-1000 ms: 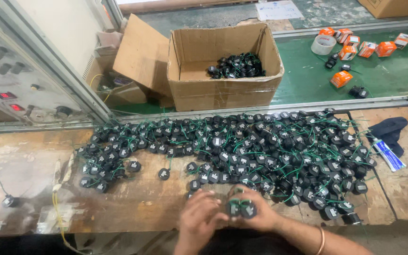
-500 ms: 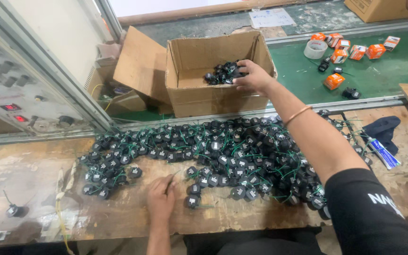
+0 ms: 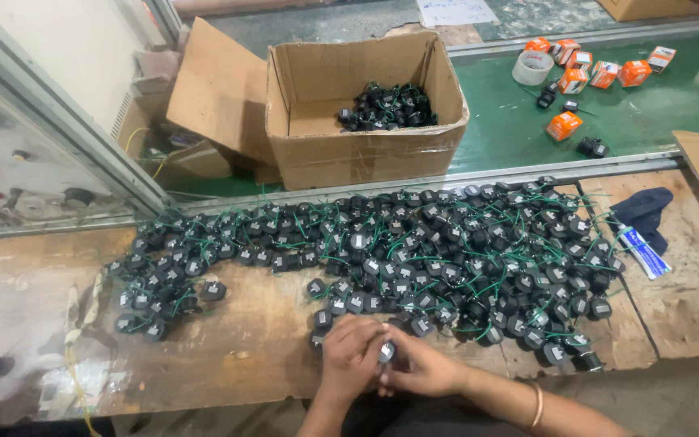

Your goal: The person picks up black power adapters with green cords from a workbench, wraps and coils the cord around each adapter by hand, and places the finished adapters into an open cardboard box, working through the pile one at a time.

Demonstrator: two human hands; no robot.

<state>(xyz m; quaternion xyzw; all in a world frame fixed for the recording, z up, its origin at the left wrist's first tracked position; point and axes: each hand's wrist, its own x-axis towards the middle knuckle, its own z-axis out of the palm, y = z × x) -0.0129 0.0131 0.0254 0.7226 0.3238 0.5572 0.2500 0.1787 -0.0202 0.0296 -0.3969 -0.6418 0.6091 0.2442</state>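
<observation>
Head view: both hands meet at the near edge of the bench (image 3: 228,356); the left hand (image 3: 351,356) and the right hand (image 3: 424,372) are pressed together, fingers closed around one small black part (image 3: 386,351) with a pale face; the part sits between the fingertips, just clear of the pile (image 3: 414,259); a bangle (image 3: 536,405) circles the right wrist.

The pile is a wide spread of like black parts with green wires, lying across the middle of the bench from left to right; its near edge touches the hands.

Beyond the bench rail stands an open cardboard box (image 3: 366,154); a small heap of the same parts (image 3: 388,107) lies in its far right corner; a second, flattened carton (image 3: 220,89) leans at its left.

On the green surface (image 3: 657,113) to the right: a tape roll (image 3: 532,67) and several orange boxes (image 3: 565,125), well apart from the hands.

A dark cloth (image 3: 645,210) lies at the right end of the bench, beside the pile.
</observation>
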